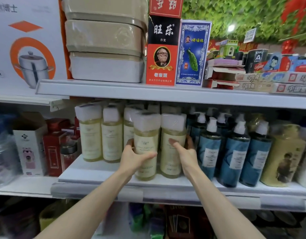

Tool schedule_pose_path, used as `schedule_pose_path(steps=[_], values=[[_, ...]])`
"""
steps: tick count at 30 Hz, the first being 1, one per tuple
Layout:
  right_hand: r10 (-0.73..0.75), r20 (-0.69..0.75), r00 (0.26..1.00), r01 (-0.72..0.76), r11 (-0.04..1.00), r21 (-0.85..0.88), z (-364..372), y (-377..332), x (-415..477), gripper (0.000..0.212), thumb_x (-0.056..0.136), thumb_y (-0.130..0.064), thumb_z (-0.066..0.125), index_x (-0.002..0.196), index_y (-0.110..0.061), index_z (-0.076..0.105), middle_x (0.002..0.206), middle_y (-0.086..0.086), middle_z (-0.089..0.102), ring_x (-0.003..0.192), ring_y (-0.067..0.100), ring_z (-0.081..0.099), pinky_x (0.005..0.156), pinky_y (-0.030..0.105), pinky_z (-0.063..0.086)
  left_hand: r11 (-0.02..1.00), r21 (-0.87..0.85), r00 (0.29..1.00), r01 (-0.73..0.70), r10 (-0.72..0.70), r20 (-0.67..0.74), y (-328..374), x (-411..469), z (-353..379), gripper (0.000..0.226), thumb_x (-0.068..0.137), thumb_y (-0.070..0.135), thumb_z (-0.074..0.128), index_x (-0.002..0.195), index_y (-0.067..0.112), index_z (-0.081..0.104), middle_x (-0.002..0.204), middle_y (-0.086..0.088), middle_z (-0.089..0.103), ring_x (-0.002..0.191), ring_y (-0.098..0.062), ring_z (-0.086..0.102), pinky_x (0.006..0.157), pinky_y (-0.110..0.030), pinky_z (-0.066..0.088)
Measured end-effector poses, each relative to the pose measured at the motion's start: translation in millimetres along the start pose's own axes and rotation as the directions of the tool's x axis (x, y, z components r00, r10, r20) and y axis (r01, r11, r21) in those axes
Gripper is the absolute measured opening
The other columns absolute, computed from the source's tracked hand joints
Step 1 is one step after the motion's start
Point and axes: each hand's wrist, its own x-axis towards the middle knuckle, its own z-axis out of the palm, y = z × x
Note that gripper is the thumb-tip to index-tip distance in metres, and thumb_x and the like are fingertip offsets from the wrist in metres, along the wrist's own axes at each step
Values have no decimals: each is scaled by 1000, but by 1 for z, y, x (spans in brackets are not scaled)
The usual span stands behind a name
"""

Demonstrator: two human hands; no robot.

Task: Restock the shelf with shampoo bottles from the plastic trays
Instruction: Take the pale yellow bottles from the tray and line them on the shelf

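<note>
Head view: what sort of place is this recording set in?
Most likely a small general shop. Tiered shelves carry rows of identical pale shampoo bottles and blue pump bottles, with playing-card boxes and a boxed cooking pot higher up, all packaged stock.

- At 8 o'clock from the left front bottle [146,135], a bare strip of the middle shelf [97,171] lies open before the back-row yellow bottles [91,135].
- At 3 o'clock from the right front bottle [173,128], blue pump bottles [235,152] crowd near; the right hand [185,152] gripping it fills that gap.
- At 12 o'clock the upper shelf [114,90] leaves a thin slot above the caps.
- At 9 o'clock the left hand [133,157] wraps the left front bottle.
- At 6 o'clock the shelf front is open.
</note>
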Motion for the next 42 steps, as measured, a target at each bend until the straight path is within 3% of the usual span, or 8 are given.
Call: schedule_pose_path(steps=[5, 8, 13, 19, 23, 29, 34, 42], values=[[22, 11, 1000, -22, 999, -25, -2, 5, 5, 77, 78, -33, 76, 145, -33, 37, 129, -2, 58, 117, 20, 55, 104, 43, 43, 1000, 7, 1000, -16, 16, 12, -8, 4, 0, 68, 61, 20, 89, 118, 21, 51, 106, 5, 68, 97, -7, 64, 71, -17, 50], [16, 9, 1000, -16, 999, -28, -2, 5, 3, 75, 79, -33, 75, 144, -31, 38, 125, -4, 59, 117, 17, 55, 99, 36, 44, 999, 35, 999, -22, 21, 34, -10, 5, -1, 65, 61, 23, 89, 113, 25, 51, 106, 7, 67, 100, -8, 63, 74, -19, 51], [-22, 6, 1000, 23, 996, -86, -2, 7, -5, 84, 76, -25, 80, 145, -22, 32, 113, -9, 57, 106, 12, 54, 88, 29, 43, 980, 201, 1000, -4, 4, 1, -15, -2, -9, 105, 37, 54, 89, 125, 19, 45, 123, 1, 57, 115, -18, 55, 98, -42, 49], [-36, -24, 999, 32, 988, -152, -4, 17, -6, 78, 79, -20, 78, 143, -15, 33, 119, 0, 59, 113, 22, 57, 89, 34, 47, 967, 253, 997, -4, 25, -78, -22, -5, -11, 66, 59, 29, 90, 110, 16, 50, 115, -3, 61, 103, -17, 59, 83, -29, 51], [-30, -37, 999, 23, 984, -178, -2, 21, -2, 78, 82, -22, 74, 147, -15, 30, 128, 4, 58, 118, 24, 54, 98, 40, 47, 962, 272, 994, -29, 57, -95, -22, -1, -3, 58, 62, 27, 88, 106, 17, 52, 115, -3, 62, 107, -18, 59, 89, -32, 51], [-23, -55, 998, 11, 975, -220, -2, 25, 9, 80, 87, -25, 68, 152, -15, 21, 147, 9, 43, 134, 28, 42, 110, 45, 37, 960, 271, 988, -70, 103, -111, -22, 7, 9, 61, 67, 21, 85, 119, 9, 54, 120, -6, 58, 111, -19, 56, 91, -26, 47], [-7, -72, 997, -13, 964, -265, 1, 26, 15, 86, 89, -35, 65, 154, -18, 11, 156, 9, 30, 141, 29, 31, 115, 48, 28, 961, 271, 985, -58, 100, -142, -23, 13, 18, 58, 69, 18, 84, 119, 8, 55, 120, -7, 59, 114, -21, 56, 94, -32, 49], [-4, -101, 995, -32, 935, -354, 2, 29, 19, 86, 85, -30, 71, 150, -17, 16, 153, 12, 33, 139, 32, 33, 114, 51, 29, 949, 305, 971, -83, 145, -189, -26, 16, 27, 51, 70, 20, 83, 111, 12, 54, 117, -8, 54, 110, -24, 53, 97, -39, 49]])
